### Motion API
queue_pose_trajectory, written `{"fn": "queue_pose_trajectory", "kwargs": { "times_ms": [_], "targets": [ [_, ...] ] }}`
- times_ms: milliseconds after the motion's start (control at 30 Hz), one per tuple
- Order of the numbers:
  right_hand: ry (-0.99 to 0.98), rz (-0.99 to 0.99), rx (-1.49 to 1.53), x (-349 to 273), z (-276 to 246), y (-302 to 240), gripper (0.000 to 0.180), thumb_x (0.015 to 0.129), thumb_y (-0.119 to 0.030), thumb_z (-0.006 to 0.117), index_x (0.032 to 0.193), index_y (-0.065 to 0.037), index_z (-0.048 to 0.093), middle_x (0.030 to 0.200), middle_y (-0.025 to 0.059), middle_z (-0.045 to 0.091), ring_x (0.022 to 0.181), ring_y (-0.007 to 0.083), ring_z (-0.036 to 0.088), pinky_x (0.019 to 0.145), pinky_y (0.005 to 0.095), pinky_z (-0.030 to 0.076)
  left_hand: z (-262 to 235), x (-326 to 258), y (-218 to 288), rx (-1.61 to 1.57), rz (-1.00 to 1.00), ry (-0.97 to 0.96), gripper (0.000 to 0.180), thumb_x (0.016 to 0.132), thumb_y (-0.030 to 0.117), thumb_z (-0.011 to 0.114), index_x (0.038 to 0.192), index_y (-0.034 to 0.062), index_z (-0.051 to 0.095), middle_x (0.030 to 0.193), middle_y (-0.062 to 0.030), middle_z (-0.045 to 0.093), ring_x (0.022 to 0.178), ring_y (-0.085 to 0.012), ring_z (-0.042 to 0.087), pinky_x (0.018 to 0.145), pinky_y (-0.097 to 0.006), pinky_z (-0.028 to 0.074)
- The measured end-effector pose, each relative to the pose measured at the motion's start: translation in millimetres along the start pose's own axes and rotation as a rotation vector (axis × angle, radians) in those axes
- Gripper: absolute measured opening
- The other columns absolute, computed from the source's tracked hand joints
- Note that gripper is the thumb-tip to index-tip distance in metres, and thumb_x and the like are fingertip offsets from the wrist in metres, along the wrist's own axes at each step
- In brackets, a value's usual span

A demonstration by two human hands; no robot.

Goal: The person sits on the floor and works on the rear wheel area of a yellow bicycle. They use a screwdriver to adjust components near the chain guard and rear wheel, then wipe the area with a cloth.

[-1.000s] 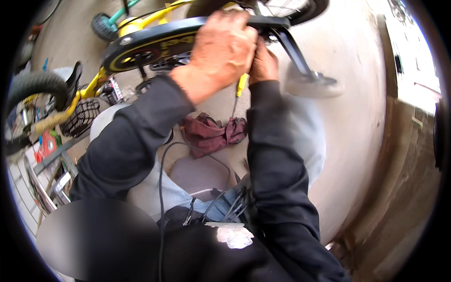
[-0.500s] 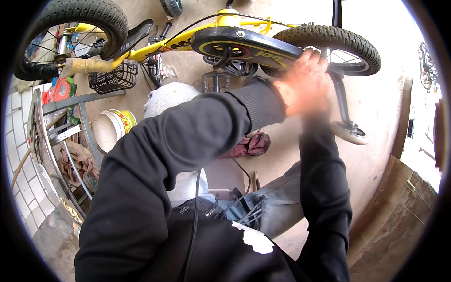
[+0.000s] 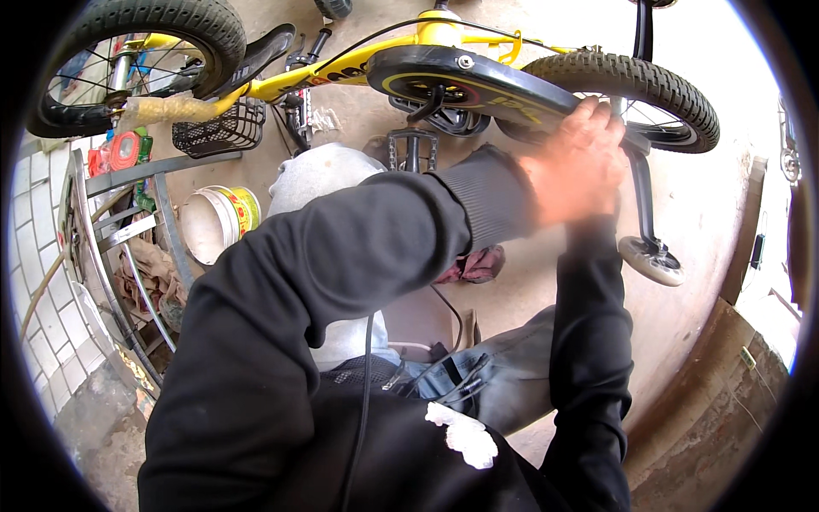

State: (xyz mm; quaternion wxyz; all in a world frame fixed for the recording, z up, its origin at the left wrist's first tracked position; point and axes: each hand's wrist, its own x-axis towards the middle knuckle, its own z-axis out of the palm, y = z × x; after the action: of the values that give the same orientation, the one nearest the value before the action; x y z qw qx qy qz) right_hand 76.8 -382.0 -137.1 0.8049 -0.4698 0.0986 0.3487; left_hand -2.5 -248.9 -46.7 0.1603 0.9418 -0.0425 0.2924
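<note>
The bicycle point(image 3: 465, 81) has shifted rightward in view — yellow-framed; knobbly-tyred.

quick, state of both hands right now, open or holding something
Left hand: curled at the black chain guard; grip unclear.
Right hand: mostly hidden; cannot tell.
</note>
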Motion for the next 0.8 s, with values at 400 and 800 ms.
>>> {"fn": "queue_pose_trajectory", "kwargs": {
  "times_ms": [400,800],
  "targets": [
    [0.000,0.000,-0.008,-3,-3,0,0.046,0.103,-0.038,0.042,0.124,0.000,0.055,0.120,0.0118,0.061,0.110,0.0216,0.058,0.097,0.0333,0.046,6,-2,0,0.004,0.010,0.079,0.027,0.067,0.020,0.062,0.080,-0.0028,0.069,0.098,-0.0219,0.060,0.103,-0.0337,0.055,0.096,-0.044,0.040],
    [-0.026,0.011,0.012,-2,-2,8,0.046,0.103,-0.037,0.041,0.125,0.001,0.054,0.121,0.0118,0.060,0.112,0.0217,0.057,0.099,0.0330,0.045,-2,0,2,-0.051,-0.026,0.025,0.027,0.067,0.019,0.061,0.081,-0.0033,0.069,0.099,-0.0220,0.060,0.103,-0.0337,0.055,0.097,-0.043,0.041]
  ]
}}
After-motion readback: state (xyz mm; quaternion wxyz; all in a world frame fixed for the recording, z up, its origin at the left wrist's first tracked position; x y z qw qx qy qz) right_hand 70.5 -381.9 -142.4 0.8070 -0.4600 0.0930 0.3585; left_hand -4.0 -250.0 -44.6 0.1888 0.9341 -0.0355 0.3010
